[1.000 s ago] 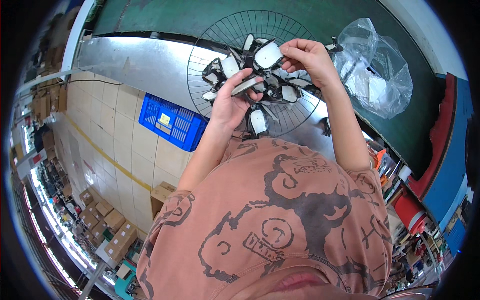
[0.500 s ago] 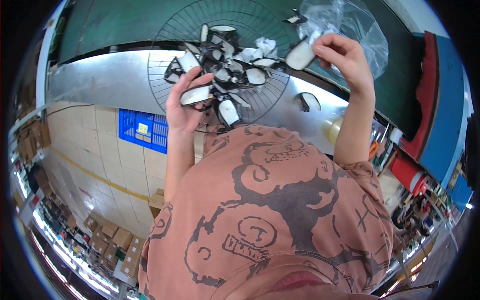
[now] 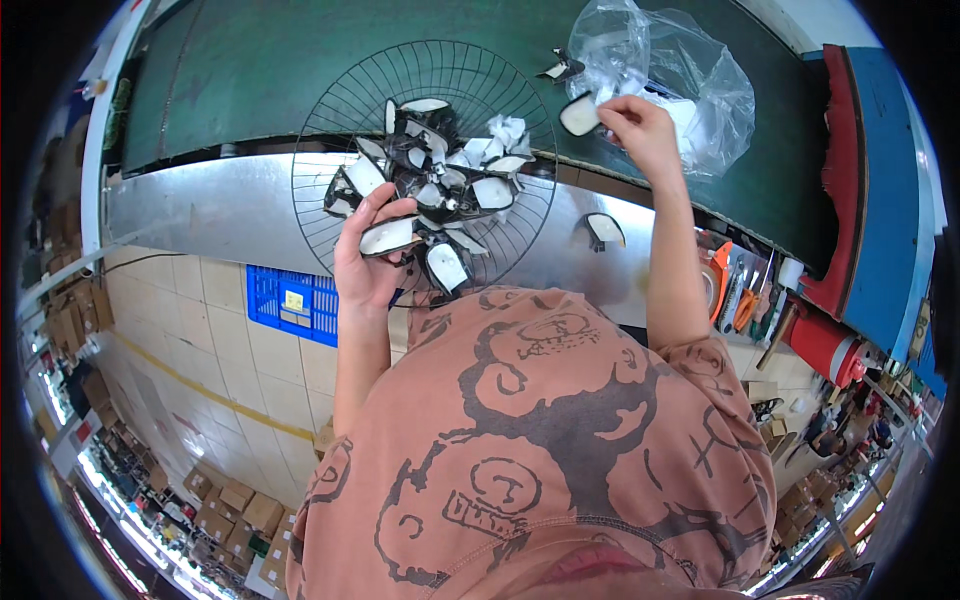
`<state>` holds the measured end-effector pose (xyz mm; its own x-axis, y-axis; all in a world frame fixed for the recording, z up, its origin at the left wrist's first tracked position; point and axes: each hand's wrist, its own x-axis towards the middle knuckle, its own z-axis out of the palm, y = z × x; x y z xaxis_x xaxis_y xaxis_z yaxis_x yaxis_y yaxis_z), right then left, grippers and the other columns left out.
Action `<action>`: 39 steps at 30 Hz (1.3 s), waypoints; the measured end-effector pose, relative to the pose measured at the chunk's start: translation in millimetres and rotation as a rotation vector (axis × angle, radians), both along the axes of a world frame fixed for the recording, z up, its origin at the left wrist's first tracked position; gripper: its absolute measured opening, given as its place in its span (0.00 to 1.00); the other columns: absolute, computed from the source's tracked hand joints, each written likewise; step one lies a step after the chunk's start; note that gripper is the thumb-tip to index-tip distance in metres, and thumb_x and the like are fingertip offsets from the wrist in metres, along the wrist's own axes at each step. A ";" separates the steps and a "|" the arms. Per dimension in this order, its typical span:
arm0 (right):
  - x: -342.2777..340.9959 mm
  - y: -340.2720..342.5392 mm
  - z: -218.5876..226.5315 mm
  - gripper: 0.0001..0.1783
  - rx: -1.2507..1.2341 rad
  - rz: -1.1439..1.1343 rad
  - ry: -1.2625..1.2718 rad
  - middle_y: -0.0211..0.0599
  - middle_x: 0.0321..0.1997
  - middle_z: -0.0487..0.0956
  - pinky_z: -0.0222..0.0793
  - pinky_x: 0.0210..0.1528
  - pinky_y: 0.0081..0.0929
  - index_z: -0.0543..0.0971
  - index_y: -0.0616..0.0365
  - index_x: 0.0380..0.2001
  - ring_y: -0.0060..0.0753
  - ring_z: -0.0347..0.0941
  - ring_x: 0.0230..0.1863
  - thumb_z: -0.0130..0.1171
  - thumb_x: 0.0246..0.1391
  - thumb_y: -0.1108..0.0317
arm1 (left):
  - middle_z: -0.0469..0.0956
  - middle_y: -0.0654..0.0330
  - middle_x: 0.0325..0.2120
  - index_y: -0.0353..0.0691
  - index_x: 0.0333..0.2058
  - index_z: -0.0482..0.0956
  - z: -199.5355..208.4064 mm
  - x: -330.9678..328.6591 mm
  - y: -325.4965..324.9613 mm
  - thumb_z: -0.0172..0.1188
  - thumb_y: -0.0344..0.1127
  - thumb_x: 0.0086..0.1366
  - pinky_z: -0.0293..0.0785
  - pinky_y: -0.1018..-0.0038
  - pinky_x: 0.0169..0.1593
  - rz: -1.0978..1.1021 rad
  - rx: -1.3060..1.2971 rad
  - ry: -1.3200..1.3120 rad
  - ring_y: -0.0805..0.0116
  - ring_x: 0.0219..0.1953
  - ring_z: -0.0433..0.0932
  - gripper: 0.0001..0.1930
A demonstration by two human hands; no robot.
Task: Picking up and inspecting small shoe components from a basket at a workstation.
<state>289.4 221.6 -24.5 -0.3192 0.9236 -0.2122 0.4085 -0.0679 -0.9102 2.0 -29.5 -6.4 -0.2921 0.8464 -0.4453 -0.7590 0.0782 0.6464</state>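
My left hand [image 3: 367, 265] grips a white-faced piece with a black edge and a rounded end [image 3: 388, 237], at the near side of a round wire rack [image 3: 555, 140]. A heap of similar black-and-white pieces [image 3: 440, 185] lies on the rack, with crumpled white bits among them; their exact kind I cannot make out. Between thumb and fingers, my right hand [image 3: 645, 135] pinches another such rounded piece [image 3: 579, 115], beside a clear plastic bag [image 3: 735, 110] that has white material in it.
A green belt surface [image 3: 400, 25] runs along the back, with a metal ledge [image 3: 200, 205] before it. One loose piece [image 3: 603, 228] lies on the ledge, another [image 3: 562, 68] by the bag. Tools [image 3: 745, 300] are at the right; a blue crate [image 3: 290, 305] stands lower left.
The view has shifted, so the rack and ledge appear lower. My right hand has moved its piece farther back, away from the rack and toward the bag. The left hand keeps its piece.
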 end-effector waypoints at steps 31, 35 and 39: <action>-62.9 80.0 -16.9 0.18 -0.058 -0.005 0.035 0.33 0.28 0.81 0.69 0.21 0.16 0.82 0.68 0.42 0.17 0.74 0.21 0.63 0.54 0.63 | 0.82 0.48 0.39 0.33 0.53 0.73 -1.9 3.3 -10.6 0.54 0.45 0.67 0.69 0.85 0.24 0.061 -0.087 0.028 0.75 0.27 0.78 0.23; -59.6 74.8 -26.2 0.16 -0.011 -0.056 0.049 0.34 0.24 0.81 0.72 0.21 0.18 0.83 0.66 0.38 0.19 0.76 0.20 0.62 0.52 0.64 | 0.82 0.49 0.39 0.33 0.53 0.73 3.4 4.2 -4.6 0.54 0.45 0.67 0.69 0.84 0.24 0.050 -0.093 0.037 0.75 0.27 0.78 0.23; -60.2 73.1 -27.8 0.14 0.032 -0.073 0.007 0.35 0.22 0.82 0.74 0.21 0.19 0.84 0.65 0.35 0.20 0.78 0.19 0.61 0.51 0.64 | 0.82 0.49 0.40 0.34 0.53 0.73 1.5 2.7 -6.0 0.54 0.45 0.67 0.69 0.84 0.25 0.043 -0.081 0.029 0.75 0.27 0.78 0.23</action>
<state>229.2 294.7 -52.3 -0.2520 0.9508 -0.1802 0.3974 -0.0681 -0.9151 4.7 -35.6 -4.9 -0.3415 0.7942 -0.5026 -0.7437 0.0986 0.6612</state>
